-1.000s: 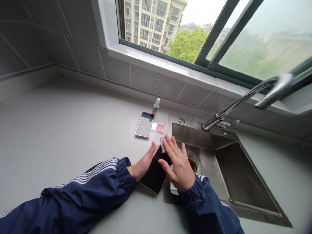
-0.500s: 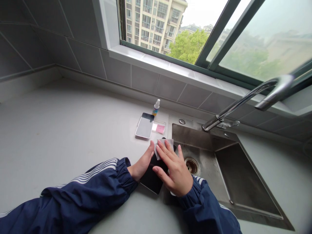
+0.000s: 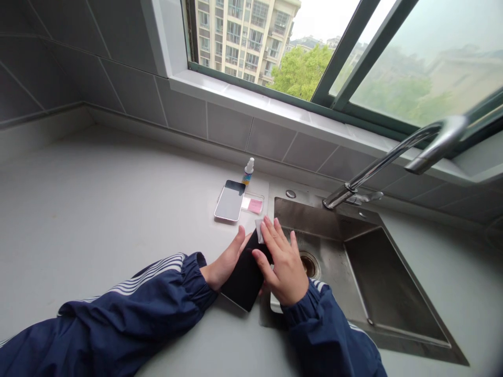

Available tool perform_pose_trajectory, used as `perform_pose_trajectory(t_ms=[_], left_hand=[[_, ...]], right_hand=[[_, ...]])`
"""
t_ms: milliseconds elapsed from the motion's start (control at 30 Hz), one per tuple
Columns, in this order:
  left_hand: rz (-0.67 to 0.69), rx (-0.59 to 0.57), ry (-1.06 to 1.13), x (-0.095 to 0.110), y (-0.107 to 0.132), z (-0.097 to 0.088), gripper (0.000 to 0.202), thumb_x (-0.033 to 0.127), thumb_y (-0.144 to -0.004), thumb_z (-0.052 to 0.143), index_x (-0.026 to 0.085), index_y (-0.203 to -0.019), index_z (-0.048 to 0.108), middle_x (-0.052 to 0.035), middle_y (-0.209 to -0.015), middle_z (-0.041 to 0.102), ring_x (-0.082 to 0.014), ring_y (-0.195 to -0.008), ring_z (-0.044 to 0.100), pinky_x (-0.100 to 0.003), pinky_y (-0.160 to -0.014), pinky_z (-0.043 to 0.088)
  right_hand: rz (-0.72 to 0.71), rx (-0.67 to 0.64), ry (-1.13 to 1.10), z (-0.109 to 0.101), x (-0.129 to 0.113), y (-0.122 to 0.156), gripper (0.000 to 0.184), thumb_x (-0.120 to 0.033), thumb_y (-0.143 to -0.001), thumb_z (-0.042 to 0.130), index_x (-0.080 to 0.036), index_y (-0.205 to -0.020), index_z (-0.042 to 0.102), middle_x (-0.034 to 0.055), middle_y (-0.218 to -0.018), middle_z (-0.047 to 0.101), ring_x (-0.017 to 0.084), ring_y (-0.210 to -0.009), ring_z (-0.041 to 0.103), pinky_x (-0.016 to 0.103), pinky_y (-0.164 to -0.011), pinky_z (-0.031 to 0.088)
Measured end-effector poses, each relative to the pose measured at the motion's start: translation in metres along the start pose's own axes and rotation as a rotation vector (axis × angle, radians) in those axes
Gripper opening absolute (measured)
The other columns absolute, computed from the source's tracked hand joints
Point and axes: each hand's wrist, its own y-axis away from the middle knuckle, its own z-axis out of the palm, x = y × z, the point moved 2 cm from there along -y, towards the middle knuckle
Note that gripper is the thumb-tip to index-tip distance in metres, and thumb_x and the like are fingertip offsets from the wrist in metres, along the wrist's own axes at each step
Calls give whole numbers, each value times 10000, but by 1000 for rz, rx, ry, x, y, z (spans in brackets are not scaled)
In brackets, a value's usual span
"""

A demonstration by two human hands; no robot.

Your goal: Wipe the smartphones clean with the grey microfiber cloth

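A dark tablet (image 3: 242,280) is held tilted over the counter beside the sink. My left hand (image 3: 223,263) supports it along its left edge, thumb pointing up the side; some fingertips show past the right edge, the rest are hidden beneath. My right hand (image 3: 283,268) presses a small light grey cloth (image 3: 260,231) onto the upper right part of the screen, its fingers covering much of the cloth. Beyond the tablet, a white-framed smartphone (image 3: 230,201) lies on the counter next to a clear case (image 3: 253,204) with a pink patch. A small spray bottle (image 3: 248,170) stands behind them.
At the right is a steel sink (image 3: 396,283) with a drain (image 3: 310,265) and a chrome faucet (image 3: 369,170) arching over it. White countertop (image 3: 129,209) stretches to the left. A window (image 3: 306,68) sits above the tiled back wall.
My right hand has shifted the cloth toward the tablet's right edge, so less cloth shows and more of the dark screen is visible. The camera view has shifted slightly.
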Motion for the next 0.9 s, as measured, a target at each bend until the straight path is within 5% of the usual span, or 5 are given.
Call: perform_pose_trajectory(t_ms=[133, 333, 567, 733, 900], left_hand=[[122, 75, 5, 2, 1, -1, 744, 634, -981, 352, 221, -1595, 274, -121, -1449, 579, -308, -1327, 548, -449, -1199, 293], [27, 6, 47, 6, 0, 1, 776, 697, -956, 306, 234, -1577, 315, -152, -1331, 649, -328, -1136, 668, -475, -1047, 452], [69, 19, 124, 15, 0, -1, 793, 653, -990, 239, 67, -1481, 448, -188, -1172, 701, -304, -1076, 680, -412, -1031, 456], [11, 8, 171, 14, 3, -1, 758, 637, -997, 192, 125, -1508, 418, -169, -1130, 711, -316, -1006, 700, -446, -922, 524], [-30, -63, 166, 12, 3, -2, 735, 676, -976, 206, 241, -1552, 343, -146, -1171, 701, -316, -966, 715, -471, -843, 558]], right_hand=[[-108, -66, -19, 2, -2, 0, 573, -409, -1032, 414, -248, -1567, 283, 52, -1627, 295, 289, -1541, 204, 720, -1184, 175], [-30, -40, -49, -1, 3, -1, 503, -373, -1043, 389, -231, -1525, 374, 67, -1599, 353, 305, -1518, 273, 738, -1159, 213], [-315, -92, -223, -15, -6, 3, 339, -341, -1000, 517, -226, -1300, 626, 64, -1388, 628, 270, -1401, 490, 646, -1223, 156], [-248, 55, -194, -19, 12, 2, 276, -297, -995, 539, -255, -1233, 672, 54, -1319, 682, 251, -1343, 558, 584, -1215, 247], [-170, 139, -79, -16, 19, 0, 342, -269, -1010, 491, -215, -1326, 612, 89, -1419, 603, 287, -1419, 464, 613, -1165, 329]])
